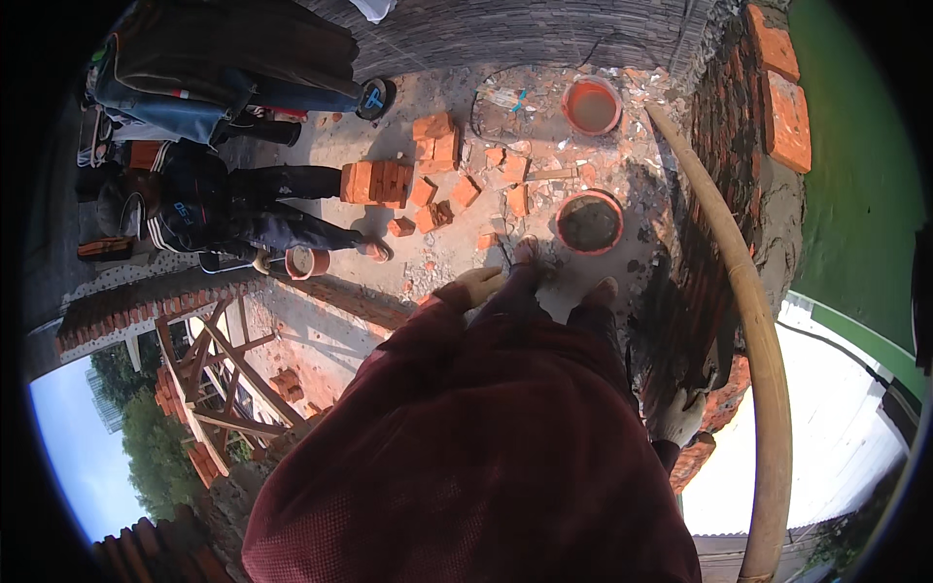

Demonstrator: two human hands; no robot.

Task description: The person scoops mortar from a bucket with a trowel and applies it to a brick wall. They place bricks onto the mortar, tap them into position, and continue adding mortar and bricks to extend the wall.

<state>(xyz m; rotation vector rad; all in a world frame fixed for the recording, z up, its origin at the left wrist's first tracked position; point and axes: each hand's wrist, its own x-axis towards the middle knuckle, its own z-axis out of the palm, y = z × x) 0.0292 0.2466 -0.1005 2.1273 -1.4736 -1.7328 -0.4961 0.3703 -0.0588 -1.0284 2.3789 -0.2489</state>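
My left hand (480,285) wears a pale glove and hangs beside my left leg, fingers loosely extended, with nothing visible held. My right hand (678,420), in a dirty pale glove, is low at my right side against the rough brick wall (717,243); its fingers are too dark to make out. Just beyond my feet is an orange bucket of grey mortar (590,222). A long bamboo pole (753,321) runs along the wall at my right. Loose orange bricks (466,191) lie on the rubble-strewn floor ahead of my left hand.
A co-worker (194,199) bends at left, a gloved hand at a small bucket (303,262). Stacked bricks (374,183), another bucket (591,105) and hanging clothes (219,58) stand beyond. A timber frame (233,384) is at lower left, a green surface (855,194) at far right.
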